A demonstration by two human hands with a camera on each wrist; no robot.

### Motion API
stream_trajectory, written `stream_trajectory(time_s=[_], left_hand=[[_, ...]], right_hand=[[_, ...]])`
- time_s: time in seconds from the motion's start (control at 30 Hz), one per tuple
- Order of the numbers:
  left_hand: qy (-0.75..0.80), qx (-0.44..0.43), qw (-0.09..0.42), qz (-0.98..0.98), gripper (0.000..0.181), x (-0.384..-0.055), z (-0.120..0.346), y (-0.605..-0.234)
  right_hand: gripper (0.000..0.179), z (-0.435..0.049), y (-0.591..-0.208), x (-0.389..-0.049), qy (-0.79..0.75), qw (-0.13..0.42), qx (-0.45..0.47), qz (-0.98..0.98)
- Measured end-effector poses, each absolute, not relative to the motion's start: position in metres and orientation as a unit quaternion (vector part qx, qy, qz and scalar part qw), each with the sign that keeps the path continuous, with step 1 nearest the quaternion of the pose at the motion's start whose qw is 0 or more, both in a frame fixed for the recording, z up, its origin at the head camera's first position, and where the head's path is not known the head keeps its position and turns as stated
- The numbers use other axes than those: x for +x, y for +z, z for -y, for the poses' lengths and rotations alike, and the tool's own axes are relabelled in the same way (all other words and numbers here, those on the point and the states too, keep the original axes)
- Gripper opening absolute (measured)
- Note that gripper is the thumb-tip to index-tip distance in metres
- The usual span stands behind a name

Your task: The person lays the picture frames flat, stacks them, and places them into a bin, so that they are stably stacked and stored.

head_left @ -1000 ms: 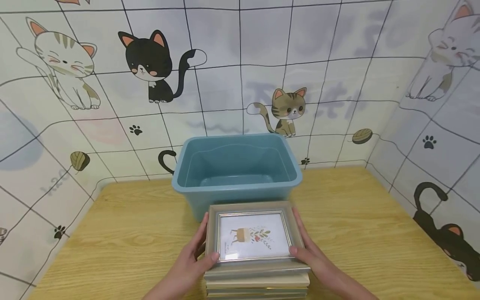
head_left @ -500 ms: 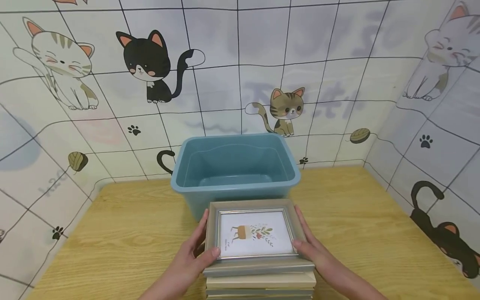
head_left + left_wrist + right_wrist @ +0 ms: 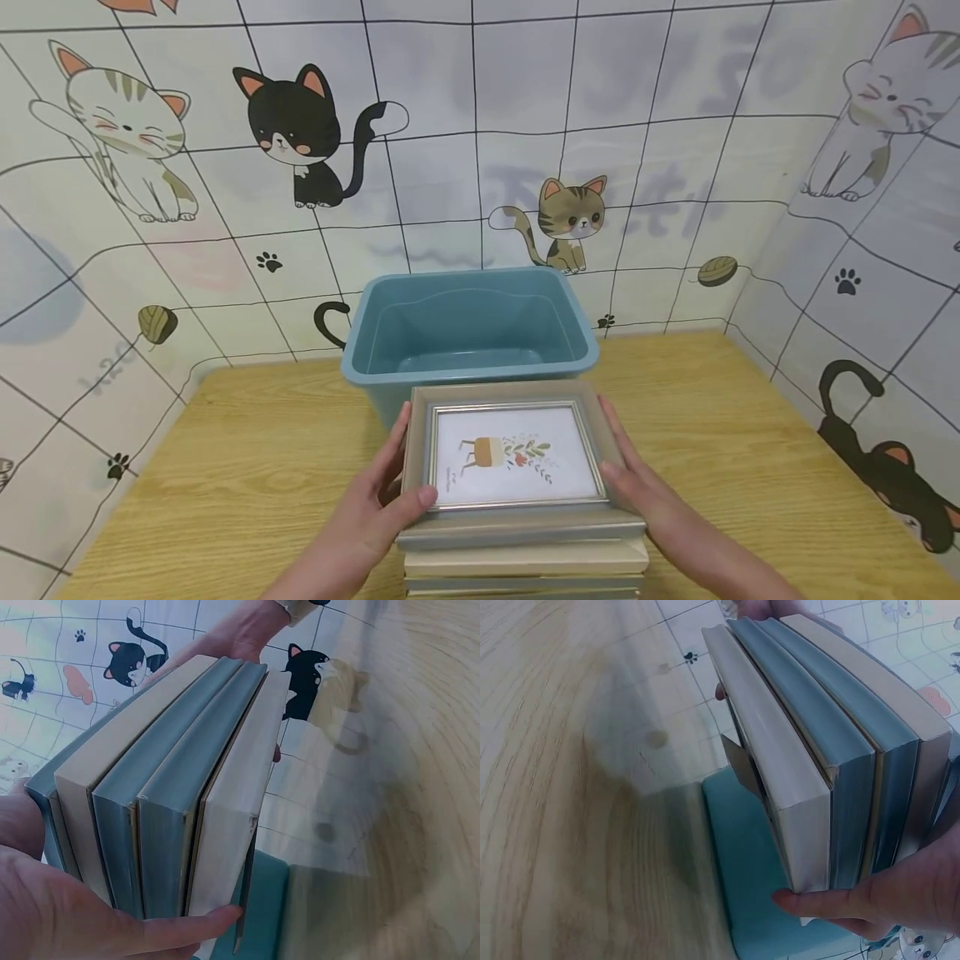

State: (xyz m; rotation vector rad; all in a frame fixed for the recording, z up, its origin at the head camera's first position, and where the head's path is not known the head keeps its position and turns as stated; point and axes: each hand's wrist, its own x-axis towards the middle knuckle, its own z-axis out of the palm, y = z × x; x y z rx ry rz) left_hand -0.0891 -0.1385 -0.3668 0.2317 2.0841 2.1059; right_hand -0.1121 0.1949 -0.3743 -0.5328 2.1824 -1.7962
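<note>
Both hands hold a stack of several picture frames, grey-blue and cream ones, level above the table. The top picture frame (image 3: 517,454) shows a plant-and-stool print under glass. My left hand (image 3: 378,500) grips the stack's left side, thumb on the top frame's edge; my right hand (image 3: 660,504) grips the right side likewise. In the left wrist view, fingers reach under the white bottom frame (image 3: 236,795). A thin support flap (image 3: 742,771) juts from its underside in the right wrist view. Just behind the stack stands a blue plastic bin (image 3: 465,375), its visible inside bare.
The wood-grain table (image 3: 270,467) extends to both sides of the bin. A tiled wall (image 3: 442,192) with cartoon cats rises right behind it, and another wall (image 3: 885,275) closes off the right side.
The stack has risen toward the head camera and looks larger, its top frame overlapping more of the bin's front. Both hands have moved with it, keeping their hold.
</note>
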Motion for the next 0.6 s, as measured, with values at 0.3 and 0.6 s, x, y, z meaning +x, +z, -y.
stream_trajectory(time_s=[0.3, 0.6], left_hand=[[0.714, 0.083, 0.088, -0.69, 0.092, -0.087, 0.14, -0.346], [0.702, 0.096, 0.066, -0.702, 0.09, -0.089, 0.143, -0.32]], right_hand=[[0.073, -0.195, -0.355, -0.115, -0.614, 0.126, -0.188, -0.756], [0.078, -0.195, -0.326, -0.122, -0.614, 0.133, -0.197, -0.753]])
